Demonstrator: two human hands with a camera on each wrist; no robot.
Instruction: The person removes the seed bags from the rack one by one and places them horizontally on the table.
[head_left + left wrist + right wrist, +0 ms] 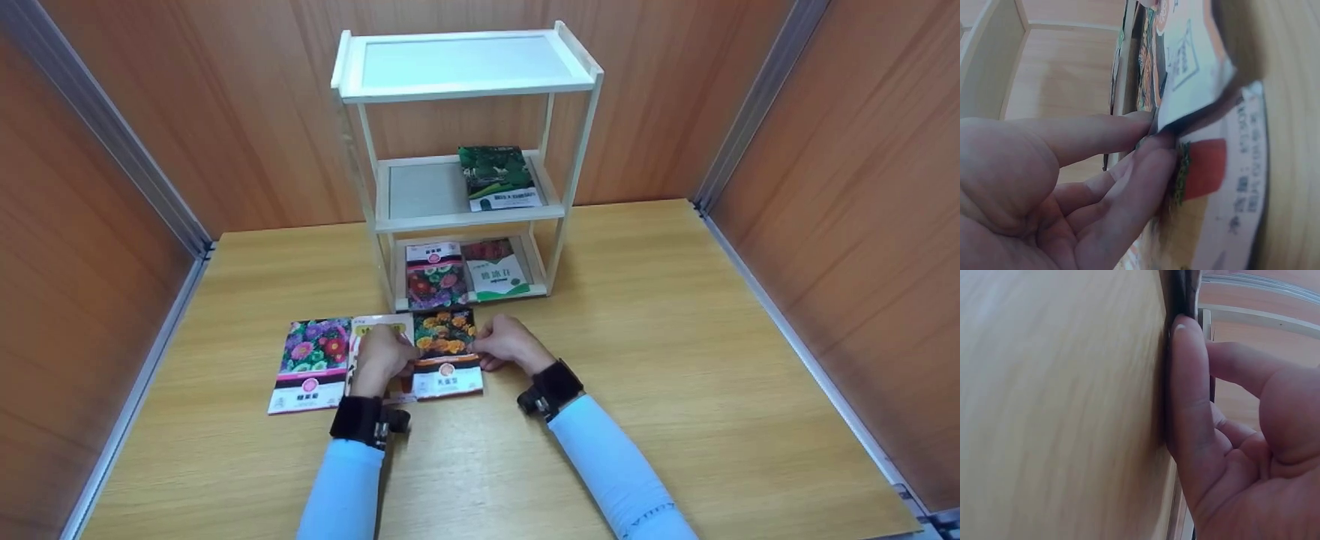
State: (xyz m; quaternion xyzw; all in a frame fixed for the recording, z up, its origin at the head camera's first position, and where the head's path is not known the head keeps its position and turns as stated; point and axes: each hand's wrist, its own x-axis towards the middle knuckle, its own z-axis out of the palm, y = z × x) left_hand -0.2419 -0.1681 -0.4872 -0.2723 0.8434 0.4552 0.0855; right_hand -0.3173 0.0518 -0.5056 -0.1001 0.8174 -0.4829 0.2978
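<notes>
An orange-flower seed packet [446, 375] lies on the table in front of the shelf's bottom tier. My left hand [380, 354] pinches its left edge between thumb and finger; in the left wrist view that side of the packet [1190, 67] is lifted a little. At the opposite edge, my right hand [511, 343] pinches the packet with thumb and index finger. Beneath my left hand lies a second packet [384, 320], largely covered by the hand. Farther left is a packet with purple, pink and red flowers [310, 369].
A white three-tier shelf [469, 94] stands against the back wooden wall. Its middle tier holds a green packet [496, 172]. On the bottom tier lie a pink-flower packet [436, 277] and a white-and-green packet [496, 270]. Wooden walls [847, 225] enclose the table [712, 360].
</notes>
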